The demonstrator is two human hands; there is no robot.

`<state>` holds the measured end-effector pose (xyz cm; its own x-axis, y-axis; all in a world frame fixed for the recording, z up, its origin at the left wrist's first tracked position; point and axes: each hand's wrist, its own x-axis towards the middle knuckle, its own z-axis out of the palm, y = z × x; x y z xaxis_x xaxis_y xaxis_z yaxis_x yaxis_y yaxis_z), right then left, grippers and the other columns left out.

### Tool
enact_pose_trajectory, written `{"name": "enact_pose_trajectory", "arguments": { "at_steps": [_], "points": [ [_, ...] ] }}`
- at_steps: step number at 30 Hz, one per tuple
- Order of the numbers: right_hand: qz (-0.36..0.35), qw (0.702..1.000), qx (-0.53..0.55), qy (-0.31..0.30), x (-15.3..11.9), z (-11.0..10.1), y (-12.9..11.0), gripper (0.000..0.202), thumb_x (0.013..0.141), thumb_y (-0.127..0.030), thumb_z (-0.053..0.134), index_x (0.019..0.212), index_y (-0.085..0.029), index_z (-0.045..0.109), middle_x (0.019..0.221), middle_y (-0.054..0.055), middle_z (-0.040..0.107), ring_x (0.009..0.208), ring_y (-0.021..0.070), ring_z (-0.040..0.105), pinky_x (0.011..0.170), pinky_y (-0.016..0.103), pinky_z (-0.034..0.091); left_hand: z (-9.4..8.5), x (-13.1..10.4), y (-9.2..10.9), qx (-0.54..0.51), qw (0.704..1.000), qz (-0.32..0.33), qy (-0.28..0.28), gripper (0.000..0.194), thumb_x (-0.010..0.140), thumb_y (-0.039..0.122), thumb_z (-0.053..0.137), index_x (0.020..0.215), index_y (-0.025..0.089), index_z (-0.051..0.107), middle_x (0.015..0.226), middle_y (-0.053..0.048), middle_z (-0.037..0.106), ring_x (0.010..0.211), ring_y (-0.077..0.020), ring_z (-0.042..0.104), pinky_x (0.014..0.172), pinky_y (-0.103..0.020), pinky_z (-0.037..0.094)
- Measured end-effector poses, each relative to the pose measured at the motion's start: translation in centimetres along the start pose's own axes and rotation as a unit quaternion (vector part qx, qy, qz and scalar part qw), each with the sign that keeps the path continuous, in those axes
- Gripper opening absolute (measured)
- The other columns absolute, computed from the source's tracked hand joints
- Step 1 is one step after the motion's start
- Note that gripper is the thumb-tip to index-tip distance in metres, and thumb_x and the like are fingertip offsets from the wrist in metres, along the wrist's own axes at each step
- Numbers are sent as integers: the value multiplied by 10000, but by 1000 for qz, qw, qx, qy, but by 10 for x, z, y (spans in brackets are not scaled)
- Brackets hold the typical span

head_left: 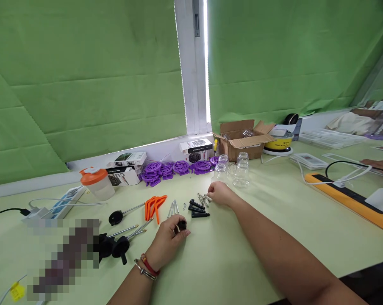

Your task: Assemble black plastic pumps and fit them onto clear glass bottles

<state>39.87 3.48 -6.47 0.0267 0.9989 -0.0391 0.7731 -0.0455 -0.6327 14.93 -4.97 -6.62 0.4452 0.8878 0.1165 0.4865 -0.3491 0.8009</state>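
My left hand point(170, 237) is closed around a small black tube point(182, 225), whose end points up toward me. Farther right, my right hand point(220, 193) reaches to the metal springs point(202, 201), its fingertips pinched at the edge of the pile; whether a spring is between them is too small to tell. Several black tubes point(198, 208) lie between my hands. Left of them are tiny metal pieces point(184, 206), thin metal rods point(173, 207) and orange handles point(154, 206). Black round parts with metal rods point(120, 246) lie left of my left hand.
Purple wheels point(181, 167), small printed boxes point(124, 176) and an open carton point(242, 146) line the back. Clear jars point(241, 173) stand beyond my right hand. An orange-lidded cup point(98, 184) and power strip point(67, 201) are left; an orange power strip point(353, 201) and another person's hand point(378, 166) are right.
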Motion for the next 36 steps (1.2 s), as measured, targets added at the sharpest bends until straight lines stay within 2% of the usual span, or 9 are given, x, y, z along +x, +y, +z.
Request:
{"name": "enact_pose_trajectory", "arguments": {
  "at_steps": [6, 12, 15, 17, 19, 21, 28, 33, 36],
  "points": [
    [39, 998, -55, -12, 2, 13, 0, 111, 640, -140, 657, 747, -126, 683, 870, 130, 677, 727, 198, 619, 539, 234, 376, 0, 1, -1, 2, 1000, -4, 0, 108, 781, 265, 583, 841, 181, 550, 776, -12, 554, 688, -137, 464, 642, -257, 400],
    [23, 998, -48, -21, -9, -1, -11, 42, 671, -144, 625, 696, -114, 641, 773, 132, 655, 683, 201, 598, 525, 246, 365, 0, 0, -1, -16, 1000, -5, -3, 113, 791, 275, 579, 850, 183, 548, 786, -9, 554, 676, -129, 461, 630, -248, 398],
    [-32, 999, 4, -43, -22, -12, -25, 131, 756, -223, 567, 847, -152, 629, 785, 67, 655, 639, 140, 573, 515, 214, 382, 0, 1, -2, -17, 1000, -1, -2, 110, 795, 277, 576, 852, 186, 549, 778, -6, 554, 680, -130, 469, 625, -244, 396],
    [-93, 990, 62, -88, -32, -16, -37, 174, 796, -272, 534, 926, -183, 607, 765, 19, 646, 609, 103, 552, 528, 195, 398, 0, 2, -2, -13, 1000, 1, 1, 111, 794, 275, 577, 854, 185, 552, 771, -4, 554, 680, -131, 472, 624, -244, 395],
    [-181, 960, 144, -156, -43, -15, -49, 169, 792, -293, 546, 892, -177, 618, 714, -4, 621, 584, 89, 515, 533, 193, 397, 1, 2, -1, -8, 1000, 3, 2, 109, 792, 270, 578, 857, 185, 556, 772, -4, 556, 680, -131, 472, 627, -245, 394],
    [-242, 934, 186, -187, -51, -10, -57, 158, 774, -291, 569, 832, -164, 644, 688, -10, 603, 579, 84, 481, 534, 195, 384, 1, 2, -1, -7, 1000, 4, 4, 107, 789, 266, 578, 857, 185, 559, 775, -3, 559, 681, -130, 472, 631, -246, 395],
    [-309, 927, 150, -149, -61, 6, -67, 150, 754, -201, 530, 750, -175, 678, 701, -2, 611, 618, 101, 490, 558, 202, 383, 3, 0, -4, -25, 1000, 11, 13, 151, 779, 282, 587, 892, 182, 589, 781, -9, 574, 693, -136, 487, 635, -245, 400],
    [-299, 934, 153, -122, -69, 7, -73, 79, 694, -174, 574, 765, -187, 606, 595, -50, 511, 538, 75, 415, 502, 181, 355, 2, 0, 2, -14, 1000, 9, 4, 128, 783, 263, 573, 876, 176, 588, 756, -3, 549, 673, -131, 463, 631, -247, 396],
    [-287, 935, 159, -133, -76, 6, -78, 36, 676, -162, 590, 697, -187, 575, 582, -56, 508, 529, 67, 417, 516, 177, 369, 2, 0, 4, -17, 1000, 15, 4, 83, 777, 242, 574, 825, 174, 569, 742, 4, 537, 665, -125, 442, 619, -240, 384]
  ]
}}
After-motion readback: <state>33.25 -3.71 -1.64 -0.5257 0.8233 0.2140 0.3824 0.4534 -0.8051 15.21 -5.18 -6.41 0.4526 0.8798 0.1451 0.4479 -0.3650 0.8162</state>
